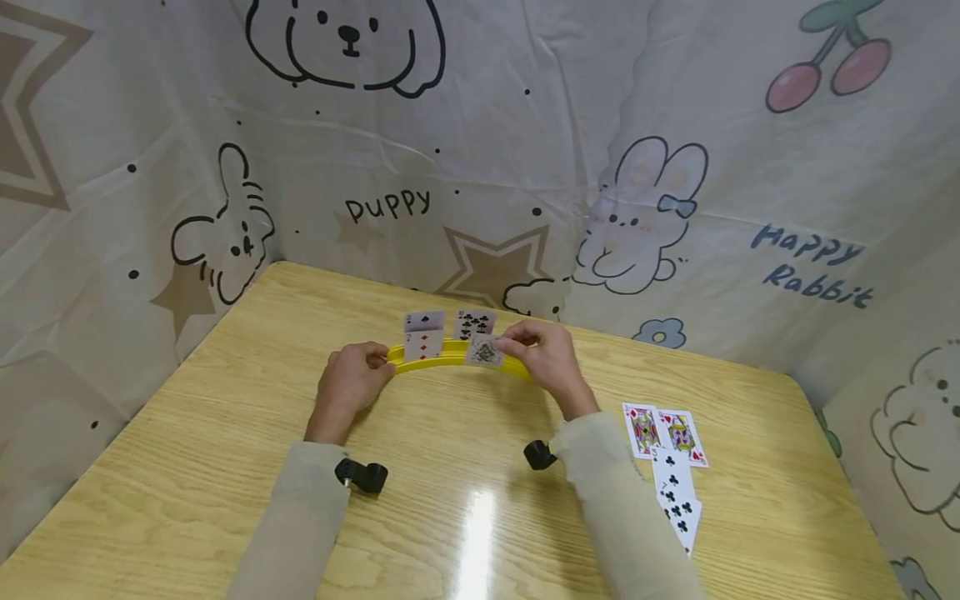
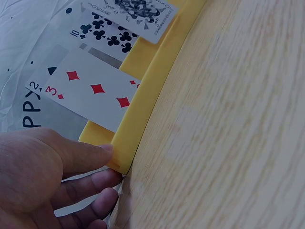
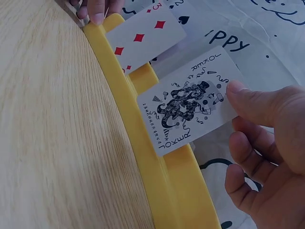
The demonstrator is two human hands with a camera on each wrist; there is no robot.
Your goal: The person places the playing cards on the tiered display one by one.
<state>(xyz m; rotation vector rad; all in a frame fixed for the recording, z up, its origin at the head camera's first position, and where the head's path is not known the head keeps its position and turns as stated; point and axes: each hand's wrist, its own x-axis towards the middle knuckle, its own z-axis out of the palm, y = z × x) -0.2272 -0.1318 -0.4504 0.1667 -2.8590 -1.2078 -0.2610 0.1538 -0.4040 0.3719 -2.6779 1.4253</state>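
Nearest me are my pale sleeves (image 1: 291,525), a small black device (image 1: 371,478) at the left cuff and another (image 1: 538,455) by the right; under them lies the wooden table (image 1: 408,550), a strip of glare running down its near part; off to my right, a 7 of clubs (image 1: 681,523) overlaps a 3 of clubs (image 1: 672,471), and just beyond lie two red face cards (image 1: 642,432), side by side and face up; farther in, my left hand (image 1: 351,382) grips the left end of the yellow rack (image 1: 453,360), thumb on its front, fingers curled at its end; my right hand (image 1: 551,358) pinches the joker (image 1: 483,352) by its upper edge, the card tilted, its lower edge overlapping the rack's front wall, though whether they touch I cannot tell; left of it the 3 of diamonds (image 1: 423,345) stands in the rack; behind these rise the 2 of spades (image 1: 424,319) and, behind the joker, the 10 of clubs (image 1: 476,320); past the table hangs a printed cloth (image 1: 495,125).
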